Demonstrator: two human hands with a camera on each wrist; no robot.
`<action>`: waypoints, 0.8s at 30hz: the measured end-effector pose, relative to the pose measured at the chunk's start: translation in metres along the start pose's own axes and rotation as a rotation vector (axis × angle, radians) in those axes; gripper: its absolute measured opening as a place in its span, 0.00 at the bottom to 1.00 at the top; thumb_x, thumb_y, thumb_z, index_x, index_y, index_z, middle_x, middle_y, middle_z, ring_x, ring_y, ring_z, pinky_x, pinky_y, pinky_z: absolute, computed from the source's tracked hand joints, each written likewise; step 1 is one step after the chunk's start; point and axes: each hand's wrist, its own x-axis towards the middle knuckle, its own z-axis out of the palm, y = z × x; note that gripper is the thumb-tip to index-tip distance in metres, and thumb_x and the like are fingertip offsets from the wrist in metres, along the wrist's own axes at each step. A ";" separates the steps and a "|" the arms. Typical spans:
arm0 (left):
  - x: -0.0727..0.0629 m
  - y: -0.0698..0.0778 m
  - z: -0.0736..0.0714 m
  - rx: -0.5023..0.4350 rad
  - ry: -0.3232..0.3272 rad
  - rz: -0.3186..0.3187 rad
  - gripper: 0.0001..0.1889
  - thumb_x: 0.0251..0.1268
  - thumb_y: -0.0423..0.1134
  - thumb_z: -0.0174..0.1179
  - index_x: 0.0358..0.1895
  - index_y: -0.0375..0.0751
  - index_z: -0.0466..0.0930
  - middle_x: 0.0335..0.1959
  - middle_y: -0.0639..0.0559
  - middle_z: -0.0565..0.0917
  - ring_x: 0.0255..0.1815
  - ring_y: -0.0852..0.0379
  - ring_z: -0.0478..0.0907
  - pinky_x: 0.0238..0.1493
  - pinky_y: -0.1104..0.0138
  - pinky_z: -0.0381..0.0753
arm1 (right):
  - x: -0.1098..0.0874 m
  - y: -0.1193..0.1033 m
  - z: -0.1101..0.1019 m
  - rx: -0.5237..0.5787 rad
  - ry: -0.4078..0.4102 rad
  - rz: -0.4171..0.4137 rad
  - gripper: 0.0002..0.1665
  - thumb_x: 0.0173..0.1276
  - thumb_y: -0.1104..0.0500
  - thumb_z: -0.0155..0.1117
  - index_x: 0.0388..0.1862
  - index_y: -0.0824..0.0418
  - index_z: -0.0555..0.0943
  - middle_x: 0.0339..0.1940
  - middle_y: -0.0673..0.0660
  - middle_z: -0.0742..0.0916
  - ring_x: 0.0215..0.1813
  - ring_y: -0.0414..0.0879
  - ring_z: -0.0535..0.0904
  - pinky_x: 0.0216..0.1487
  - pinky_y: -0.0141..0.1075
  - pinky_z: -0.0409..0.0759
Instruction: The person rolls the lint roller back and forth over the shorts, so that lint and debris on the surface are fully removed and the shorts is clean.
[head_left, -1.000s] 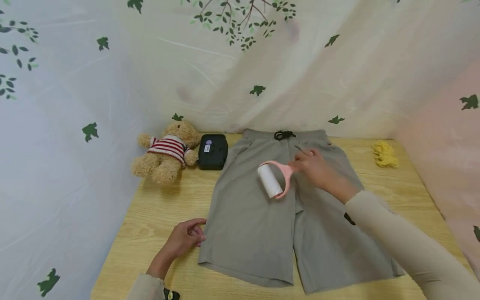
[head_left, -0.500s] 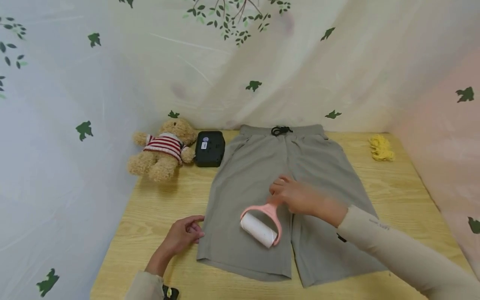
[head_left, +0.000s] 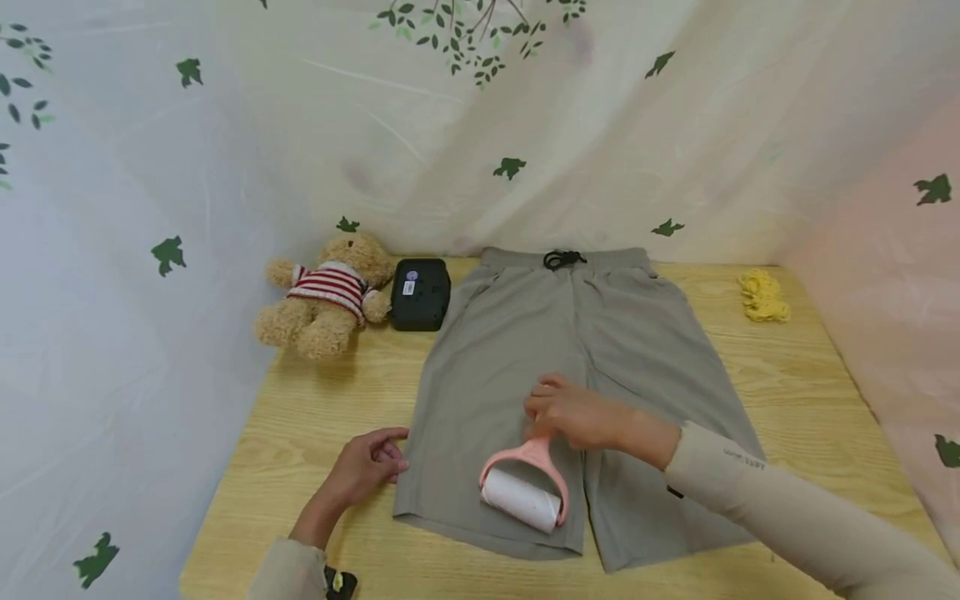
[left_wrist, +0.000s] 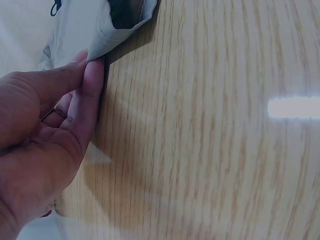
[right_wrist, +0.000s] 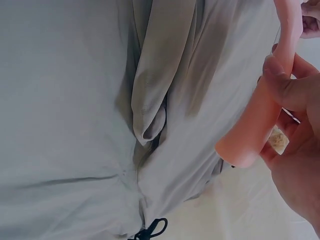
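The right hand [head_left: 576, 414] is gripping a pink-handled white cylindrical roller [head_left: 521, 501], the left hand [head_left: 362, 467] pinching flat grey cloth shorts [head_left: 491, 367]; rolling seems underway, remaining coverage unclear.

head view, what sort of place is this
Probably a screened-off indoor work corner, though what lies beyond is hidden: leaf-patterned sheeting stands around the back and sides of a wooden table, with grey shorts spread on top.
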 end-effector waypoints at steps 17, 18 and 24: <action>0.001 0.000 0.000 -0.005 0.002 0.003 0.24 0.55 0.23 0.65 0.58 0.28 0.75 0.30 0.45 0.79 0.27 0.56 0.79 0.28 0.66 0.86 | 0.000 0.007 0.001 0.041 0.012 0.047 0.37 0.40 0.82 0.59 0.38 0.43 0.85 0.32 0.46 0.76 0.41 0.42 0.71 0.59 0.55 0.69; 0.001 -0.001 0.000 -0.004 0.002 0.003 0.24 0.55 0.23 0.65 0.58 0.28 0.75 0.30 0.45 0.79 0.27 0.56 0.79 0.28 0.66 0.86 | -0.001 0.010 0.000 0.054 0.021 0.058 0.37 0.41 0.83 0.58 0.38 0.43 0.85 0.31 0.46 0.75 0.39 0.42 0.71 0.58 0.54 0.69; 0.000 -0.001 0.001 -0.022 -0.006 -0.005 0.24 0.55 0.23 0.65 0.58 0.28 0.75 0.30 0.45 0.79 0.27 0.56 0.78 0.28 0.65 0.86 | -0.009 0.034 -0.007 0.076 0.060 0.138 0.36 0.43 0.84 0.59 0.37 0.45 0.86 0.26 0.45 0.68 0.32 0.41 0.62 0.48 0.44 0.66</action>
